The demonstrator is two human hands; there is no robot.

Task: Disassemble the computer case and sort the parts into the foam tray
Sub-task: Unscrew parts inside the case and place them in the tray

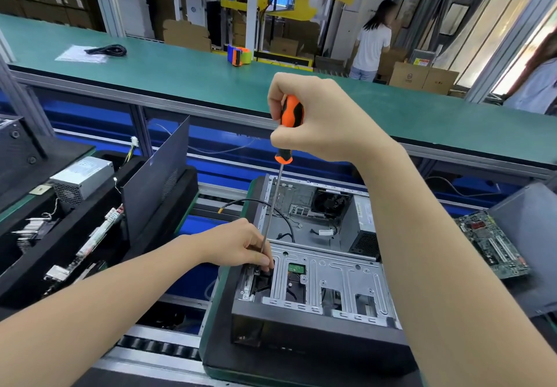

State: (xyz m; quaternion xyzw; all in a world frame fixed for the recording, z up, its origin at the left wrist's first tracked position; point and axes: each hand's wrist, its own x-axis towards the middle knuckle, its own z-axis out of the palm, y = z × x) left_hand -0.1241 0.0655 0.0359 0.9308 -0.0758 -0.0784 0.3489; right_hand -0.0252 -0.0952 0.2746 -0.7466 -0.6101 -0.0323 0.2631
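You are about in the middle of the work, as I judge it. The computer case (pixel 316 320) lies open on its side on the near surface, right in front of you. Its side panel (pixel 156 181) is already off and stands upright in the foam tray (pixel 187 187) at the left. A power supply (pixel 81 175) and some small boards (pixel 96 236) also lie in that tray. The motherboard (pixel 491 245) is out of the case too, and it lies at the right, not in the foam tray.

Your right hand (pixel 310 118) grips the orange and black handle of the screwdriver (pixel 291 115), which stands almost upright. Your left hand (pixel 238 245) has curled fingers that pinch the low end of the shaft, at the left near corner of the drive cage (pixel 331 269). The tip itself is hidden, so I cannot tell whether it sits in a screw.

What is left, it seems: the drive cage with one hard drive (pixel 297 272) under it, one fan (pixel 328 202) at the far wall, one grey box with a vent grille (pixel 361 230) at the right, and a black cable (pixel 283 214).

The count: one case, one screwdriver, one side panel, one power supply in the tray, one motherboard, two hands. The small boards are several, but I cannot count them exactly
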